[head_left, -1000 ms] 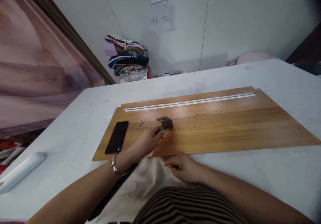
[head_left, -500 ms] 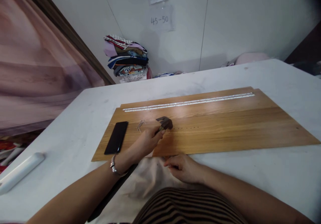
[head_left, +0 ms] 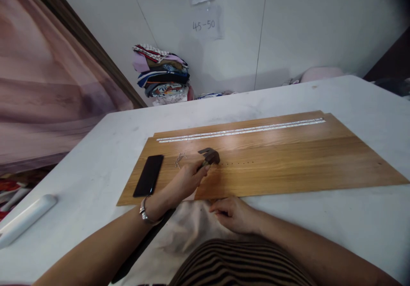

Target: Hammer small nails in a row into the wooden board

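Observation:
My left hand is closed round the handle of a small hammer, whose dark head rests on a long wooden board beside a row of tiny nail dots. A few loose nails lie just left of the hammer head. My right hand lies at the near edge of the board on a pale cloth, fingers curled with the fingertips pinched together; what they hold, if anything, I cannot make out.
A black phone lies on the board's left end. A shiny metal strip runs along its far edge. A white handle-like object sits at the table's left. Folded clothes are stacked against the wall.

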{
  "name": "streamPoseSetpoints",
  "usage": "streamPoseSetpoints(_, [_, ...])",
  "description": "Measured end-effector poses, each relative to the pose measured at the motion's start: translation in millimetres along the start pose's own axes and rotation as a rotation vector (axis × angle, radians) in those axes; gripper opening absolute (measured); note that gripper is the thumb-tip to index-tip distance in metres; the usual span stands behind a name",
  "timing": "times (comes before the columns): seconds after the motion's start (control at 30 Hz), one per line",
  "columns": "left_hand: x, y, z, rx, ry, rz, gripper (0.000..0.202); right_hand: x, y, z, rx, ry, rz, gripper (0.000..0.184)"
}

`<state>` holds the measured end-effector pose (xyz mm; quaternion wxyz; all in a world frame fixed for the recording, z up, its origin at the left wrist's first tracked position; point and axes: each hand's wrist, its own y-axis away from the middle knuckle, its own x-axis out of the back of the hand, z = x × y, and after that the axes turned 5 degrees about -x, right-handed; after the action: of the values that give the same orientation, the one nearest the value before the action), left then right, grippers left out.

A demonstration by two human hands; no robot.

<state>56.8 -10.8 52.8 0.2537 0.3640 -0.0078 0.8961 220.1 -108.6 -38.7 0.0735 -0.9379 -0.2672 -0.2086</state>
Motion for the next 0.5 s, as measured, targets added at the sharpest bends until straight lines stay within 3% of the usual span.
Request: streamPoseSetpoints(0.5, [0.0, 0.4, -1.8, 0.002, -0.003, -0.022, 0.032, -1.0, -0.5, 2.2, 0.006, 0.023, -0.014, 0.028])
